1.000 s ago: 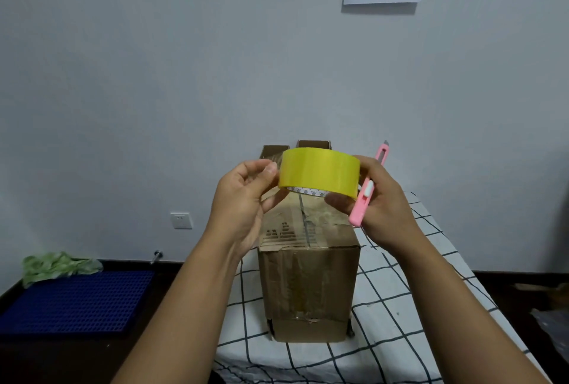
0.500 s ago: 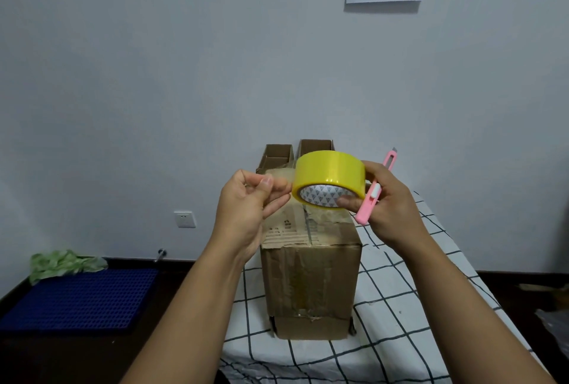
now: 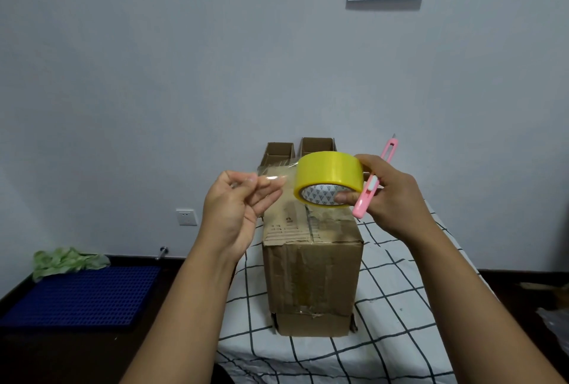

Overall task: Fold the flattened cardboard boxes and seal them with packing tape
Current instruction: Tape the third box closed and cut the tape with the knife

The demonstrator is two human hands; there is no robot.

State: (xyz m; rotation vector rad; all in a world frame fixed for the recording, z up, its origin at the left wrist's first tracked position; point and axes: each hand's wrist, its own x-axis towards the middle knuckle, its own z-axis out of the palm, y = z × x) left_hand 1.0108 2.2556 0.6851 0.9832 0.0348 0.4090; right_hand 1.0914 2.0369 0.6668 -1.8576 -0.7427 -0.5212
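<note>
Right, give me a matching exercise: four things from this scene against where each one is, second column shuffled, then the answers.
1. yellow roll of packing tape
2. clear pulled tape end
3. brown cardboard box
4. blue perforated plastic mat

a. on the checked white cloth
b. on the floor, left
c. gripped in the right hand beside a pink utility knife
d. pinched by the left hand

Pairs: 1-c, 2-d, 3-a, 4-b

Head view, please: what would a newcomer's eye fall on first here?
The yellow tape roll, held mid-air at centre by the right hand along with a pink utility knife. The left hand pinches a clear strip pulled from it, above the cardboard box on the checked cloth.
</note>
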